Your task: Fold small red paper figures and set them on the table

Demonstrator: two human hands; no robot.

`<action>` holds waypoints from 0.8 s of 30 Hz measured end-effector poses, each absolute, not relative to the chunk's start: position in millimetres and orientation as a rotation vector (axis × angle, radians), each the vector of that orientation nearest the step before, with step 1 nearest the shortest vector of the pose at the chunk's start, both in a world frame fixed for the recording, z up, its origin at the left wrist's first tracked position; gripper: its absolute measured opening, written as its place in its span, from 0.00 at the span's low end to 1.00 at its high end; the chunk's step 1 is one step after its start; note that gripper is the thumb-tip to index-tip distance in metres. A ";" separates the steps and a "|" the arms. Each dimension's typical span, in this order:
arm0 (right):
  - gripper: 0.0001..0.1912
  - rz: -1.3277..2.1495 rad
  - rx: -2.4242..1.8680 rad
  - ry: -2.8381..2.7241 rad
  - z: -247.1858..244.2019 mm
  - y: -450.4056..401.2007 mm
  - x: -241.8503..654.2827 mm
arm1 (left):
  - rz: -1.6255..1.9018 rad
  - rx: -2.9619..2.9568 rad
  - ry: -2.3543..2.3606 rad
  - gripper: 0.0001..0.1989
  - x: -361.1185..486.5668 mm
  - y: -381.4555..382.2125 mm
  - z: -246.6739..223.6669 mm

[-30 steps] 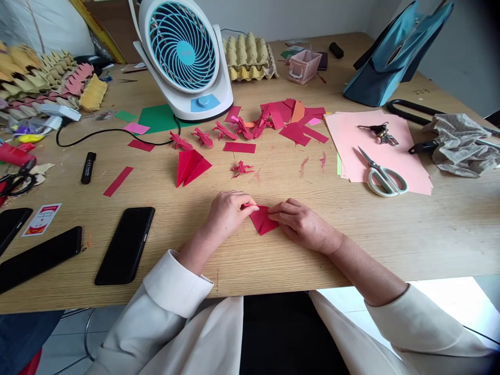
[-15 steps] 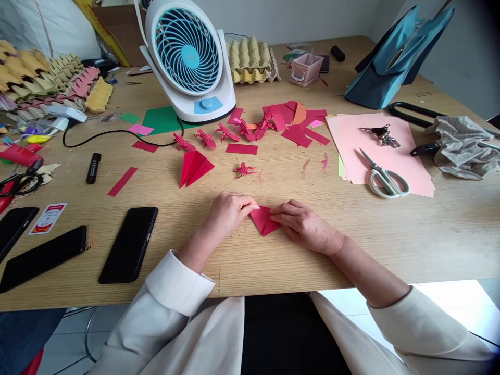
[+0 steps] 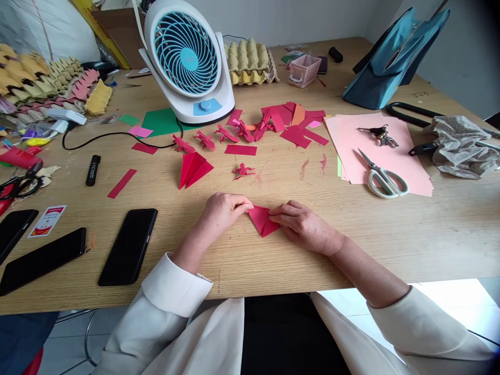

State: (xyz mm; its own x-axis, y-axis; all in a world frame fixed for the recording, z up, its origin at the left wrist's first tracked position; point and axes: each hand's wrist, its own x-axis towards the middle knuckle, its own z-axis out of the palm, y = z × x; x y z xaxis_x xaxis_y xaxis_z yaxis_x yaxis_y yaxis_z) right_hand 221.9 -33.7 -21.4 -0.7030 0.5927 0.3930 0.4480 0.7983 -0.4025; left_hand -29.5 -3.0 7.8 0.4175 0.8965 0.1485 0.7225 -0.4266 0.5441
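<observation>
A small piece of folded red paper lies on the table between my hands, one corner pointing toward me. My left hand pinches its upper left corner between thumb and fingertips. At the right corner, the fingers of my right hand are pressed together on the paper, covering that part. Beyond it rests a small red folded paper figure. A larger red folded paper piece stands to the left, and several similar figures line up behind.
A white fan stands at the back, near loose red paper pieces. To the right are white-handled scissors on pink paper sheets. A black phone, another phone and a black marker lie left.
My left hand has shifted slightly left, its fingertips now at the very corner of the paper. My right hand stays almost where it was.
</observation>
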 end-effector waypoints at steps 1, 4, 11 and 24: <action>0.15 0.382 -0.771 -2.472 -21.2 -33.8 222.1 | 0.569 2.256 1.377 0.08 -30.4 -2.8 8.6; 0.15 0.381 -0.767 -2.471 -21.0 -33.8 222.1 | 0.519 2.219 1.370 0.10 -32.4 -1.7 10.6; 0.16 0.372 -0.762 -2.471 -20.8 -33.6 221.0 | 0.476 2.027 1.315 0.16 -36.6 3.7 10.2; 0.17 0.274 -0.762 -2.513 -20.3 -35.4 221.0 | 0.792 1.896 1.428 0.06 -6.9 -11.3 -8.5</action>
State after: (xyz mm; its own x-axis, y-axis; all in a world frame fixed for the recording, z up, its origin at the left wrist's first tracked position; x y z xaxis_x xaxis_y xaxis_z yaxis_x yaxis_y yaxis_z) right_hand 221.0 -35.4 -20.3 -0.7207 0.5656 0.4009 0.4660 0.8233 -0.3240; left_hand -6.9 -11.3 -8.5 0.2326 0.9682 0.0918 0.5907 -0.2156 0.7775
